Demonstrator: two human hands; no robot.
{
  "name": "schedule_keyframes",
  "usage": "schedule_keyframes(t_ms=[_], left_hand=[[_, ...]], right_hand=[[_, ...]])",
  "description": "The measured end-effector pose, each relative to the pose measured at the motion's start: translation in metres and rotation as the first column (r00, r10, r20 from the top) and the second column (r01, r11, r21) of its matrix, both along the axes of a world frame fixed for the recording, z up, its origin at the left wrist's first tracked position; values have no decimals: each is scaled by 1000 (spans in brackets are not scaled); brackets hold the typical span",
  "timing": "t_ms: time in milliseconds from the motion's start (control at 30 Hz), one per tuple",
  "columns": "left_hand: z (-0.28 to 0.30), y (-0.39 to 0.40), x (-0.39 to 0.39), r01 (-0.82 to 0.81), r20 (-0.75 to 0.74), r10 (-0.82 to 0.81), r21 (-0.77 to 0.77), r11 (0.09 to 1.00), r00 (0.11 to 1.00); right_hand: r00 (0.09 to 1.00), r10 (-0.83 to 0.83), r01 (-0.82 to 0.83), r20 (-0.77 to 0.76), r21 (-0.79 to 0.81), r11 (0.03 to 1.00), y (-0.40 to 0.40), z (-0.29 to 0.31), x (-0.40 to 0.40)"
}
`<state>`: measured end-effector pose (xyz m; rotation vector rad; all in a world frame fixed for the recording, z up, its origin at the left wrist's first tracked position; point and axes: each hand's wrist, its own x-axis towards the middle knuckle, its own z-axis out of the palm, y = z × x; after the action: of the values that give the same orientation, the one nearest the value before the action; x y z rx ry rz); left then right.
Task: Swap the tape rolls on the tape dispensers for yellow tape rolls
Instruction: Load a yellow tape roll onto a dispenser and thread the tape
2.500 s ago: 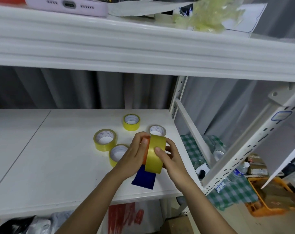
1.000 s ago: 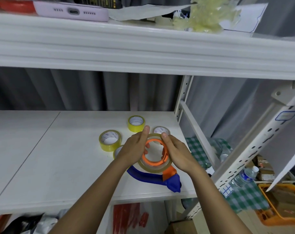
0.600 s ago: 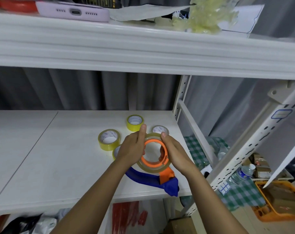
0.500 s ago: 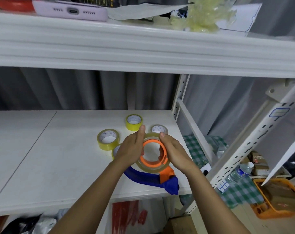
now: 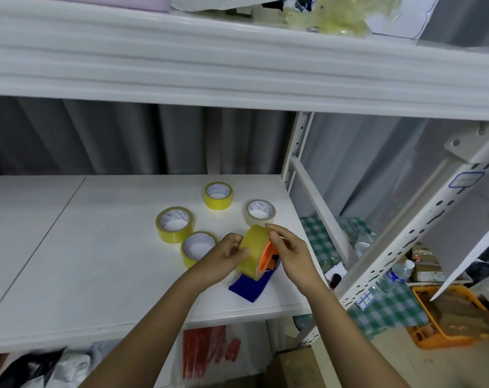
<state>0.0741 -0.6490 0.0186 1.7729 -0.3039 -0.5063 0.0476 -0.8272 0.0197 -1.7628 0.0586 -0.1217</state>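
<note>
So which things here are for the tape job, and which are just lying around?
For the job:
- blue dispenser
- yellow roll on it, gripped by left hand and right hand
- three spare yellow rolls
- pale roll

Lying about:
- water bottle
- orange basket
- checked cloth

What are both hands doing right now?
Left hand: fingers curled on the yellow tape roll.
Right hand: pinching the dispenser's orange hub beside the roll.

Yellow tape roll [image 5: 253, 252], orange-and-blue dispenser [image 5: 251, 287], white shelf [image 5: 98, 275].
</note>
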Motion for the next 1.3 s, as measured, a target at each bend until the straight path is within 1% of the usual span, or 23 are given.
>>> schedule_keyframes(t_ms=[67,200,267,333,400,433,500,567,667,767,867,967,1167,1233,1300], left_hand=[[-5,-2,-1,-21,-12,21,-5,1000,1000],[-8,-6,-2,-52,48,52,3,999,998],[-10,-8,-3,-73,66,74,-17,997,995],[-12,-9,-3,-89,65,91,-30,996,994],[-15,-10,-3,-97,73,99,-30,995,992],[-16,-10,-2,-99,84,100,-21,995,991],[-16,-11,-2,-107,103,106,6,994,989],[-16,-13,-1,-131,115,127,31,991,985],[-15,-16,0,-177,152,166,64,982,974],[-15,-17,2,-206,187,188,80,975,964],[-16,-18,2,-216,173,203,59,975,964],[-16,-18,3,-227,167,215,56,972,962],[-19,-13,-1,-72,119,72,-2,997,990],[-20,-12,-2,-76,129,76,-3,997,989],[-20,-12,-2,-94,146,94,-6,996,985]], right_hand=[[1000,-15,15,22,6,1000,1,-7,-3],[999,-7,7,48,-12,1000,1,-14,-3],[998,25,-22,50,-52,998,0,-16,-4],[994,106,-103,36,-81,991,-2,-18,-8],[982,184,-177,28,-176,968,-4,-21,-12],[979,202,-188,38,-232,954,-5,-23,-14],[979,197,-173,57,-292,941,-7,-23,-14],[982,179,-150,65,-311,939,-8,-20,-14],[983,177,-158,38,-298,941,-11,-18,-13],[979,196,-203,-54,-226,953,-14,-16,-10],[963,223,-243,-152,-131,961,-17,-15,-6],[949,243,-269,-203,-112,957,-18,-14,-4],[940,250,-257,-231,0,966,-25,-12,4],[936,244,-259,-253,-26,966,-24,-12,3],[948,212,-241,-239,-100,965,-19,-13,-2]])
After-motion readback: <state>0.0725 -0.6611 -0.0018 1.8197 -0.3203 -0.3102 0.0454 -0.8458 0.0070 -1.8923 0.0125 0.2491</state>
